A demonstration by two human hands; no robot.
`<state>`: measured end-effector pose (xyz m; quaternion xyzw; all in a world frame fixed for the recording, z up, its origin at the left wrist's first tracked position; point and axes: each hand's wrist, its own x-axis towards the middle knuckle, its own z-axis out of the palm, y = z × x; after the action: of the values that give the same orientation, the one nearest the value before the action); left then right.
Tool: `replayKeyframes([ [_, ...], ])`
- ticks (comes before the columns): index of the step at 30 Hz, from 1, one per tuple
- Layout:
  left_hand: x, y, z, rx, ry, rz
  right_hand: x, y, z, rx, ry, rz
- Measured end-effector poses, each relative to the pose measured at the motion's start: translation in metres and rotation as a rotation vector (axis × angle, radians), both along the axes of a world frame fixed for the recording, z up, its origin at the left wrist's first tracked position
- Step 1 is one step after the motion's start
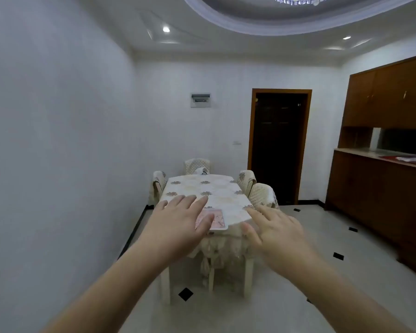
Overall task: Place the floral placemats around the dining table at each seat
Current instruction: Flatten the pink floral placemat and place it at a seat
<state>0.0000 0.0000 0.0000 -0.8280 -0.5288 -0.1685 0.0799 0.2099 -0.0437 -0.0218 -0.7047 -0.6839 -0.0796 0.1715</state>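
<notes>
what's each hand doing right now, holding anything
Left hand: open, fingers spread, holding nothing.
Right hand: open, fingers spread, holding nothing.

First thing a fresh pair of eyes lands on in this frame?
Two bare hands stretched forward with fingers spread, the left hand and right hand, fill the middle of the view. Between them, at the near end of the cloth-covered dining table, lies a pink floral placemat, partly hidden by the left hand. Behind, a dark doorway stands out in the white far wall.
</notes>
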Motion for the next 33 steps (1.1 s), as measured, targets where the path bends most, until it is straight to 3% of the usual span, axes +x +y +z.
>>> replayKeyframes([
  [7, 0.060, 0.045, -0.008, 0.045, -0.032, -0.029, 0.075, 0.032, 0.002, -0.022, -0.010, -0.029],
  [18, 0.159, 0.113, -0.014, 0.019, 0.073, -0.004, 0.169, 0.101, -0.003, -0.054, -0.018, 0.024],
  [25, 0.162, 0.152, -0.025, 0.038, 0.108, 0.052, 0.167, 0.151, -0.018, -0.008, -0.083, 0.040],
  [33, 0.116, 0.220, -0.042, 0.054, 0.095, 0.118, 0.112, 0.229, -0.034, -0.058, -0.067, 0.121],
])
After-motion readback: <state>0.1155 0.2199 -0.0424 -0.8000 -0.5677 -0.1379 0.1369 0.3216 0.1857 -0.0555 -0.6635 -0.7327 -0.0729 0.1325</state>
